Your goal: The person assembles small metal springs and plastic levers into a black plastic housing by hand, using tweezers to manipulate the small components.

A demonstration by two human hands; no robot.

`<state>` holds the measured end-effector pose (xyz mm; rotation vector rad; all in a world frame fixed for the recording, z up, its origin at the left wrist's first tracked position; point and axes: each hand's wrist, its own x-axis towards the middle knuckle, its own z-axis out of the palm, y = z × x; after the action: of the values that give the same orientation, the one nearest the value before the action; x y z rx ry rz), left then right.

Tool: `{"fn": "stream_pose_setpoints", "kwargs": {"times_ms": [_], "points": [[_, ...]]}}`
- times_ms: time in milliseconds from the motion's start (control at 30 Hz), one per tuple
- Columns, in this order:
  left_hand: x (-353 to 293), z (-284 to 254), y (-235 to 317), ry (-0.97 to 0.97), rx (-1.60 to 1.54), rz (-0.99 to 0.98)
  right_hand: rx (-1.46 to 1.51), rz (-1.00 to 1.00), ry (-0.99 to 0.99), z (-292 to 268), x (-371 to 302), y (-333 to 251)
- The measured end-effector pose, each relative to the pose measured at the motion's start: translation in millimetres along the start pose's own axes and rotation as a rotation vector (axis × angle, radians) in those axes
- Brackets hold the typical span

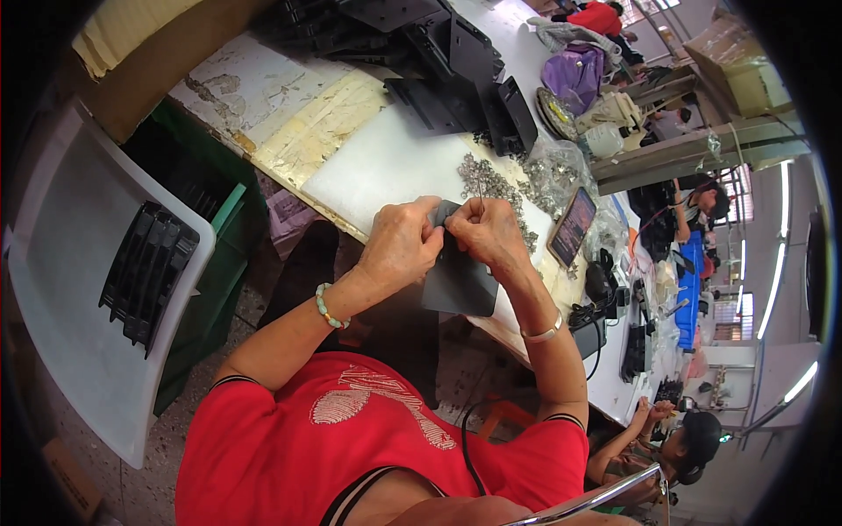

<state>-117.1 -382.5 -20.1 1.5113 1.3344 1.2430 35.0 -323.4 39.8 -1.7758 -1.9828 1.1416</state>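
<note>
A flat dark grey plastic panel (pixel 460 285) hangs between my hands at the bench edge, its upper end narrower. My left hand (pixel 396 238) is closed, thumb and fingers gripping the panel near its upper end. With fingertips pinched together, my right hand (pixel 488 231) is at the panel's upper right edge. Whatever it pinches is too small or hidden to make out. Just beyond my fingers lies a loose heap of small silvery metal parts (pixel 491 182), on and beside a white foam sheet (pixel 373 168).
Black plastic parts (pixel 465 66) are stacked at the far side. A phone (pixel 572 226) leans right of the heap, by clear plastic bags (pixel 561 167). At left, a white tray (pixel 66 254) holds black slotted parts (pixel 149 272) above a green crate (pixel 197 324). Other people work at right.
</note>
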Motion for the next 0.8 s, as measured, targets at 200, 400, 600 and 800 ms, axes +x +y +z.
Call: {"fn": "stream_pose_setpoints", "kwargs": {"times_ms": [200,400,600,800], "points": [[0.1,1.9,-4.2,0.029,0.033,0.04,0.2,0.07,-0.112,-9.6,-0.4,-5.0],[1.6,5.2,-3.1,0.033,0.034,0.06,0.159,0.111,-0.078,-12.9,1.7,-6.5],[2.4,9.7,-7.9,0.041,-0.059,-0.022,0.183,-0.086,0.048,-17.2,-10.9,3.8],[3.3,4.3,6.3,-0.035,-0.069,-0.122,0.648,0.001,-0.041,-35.2,-31.8,34.2]]}}
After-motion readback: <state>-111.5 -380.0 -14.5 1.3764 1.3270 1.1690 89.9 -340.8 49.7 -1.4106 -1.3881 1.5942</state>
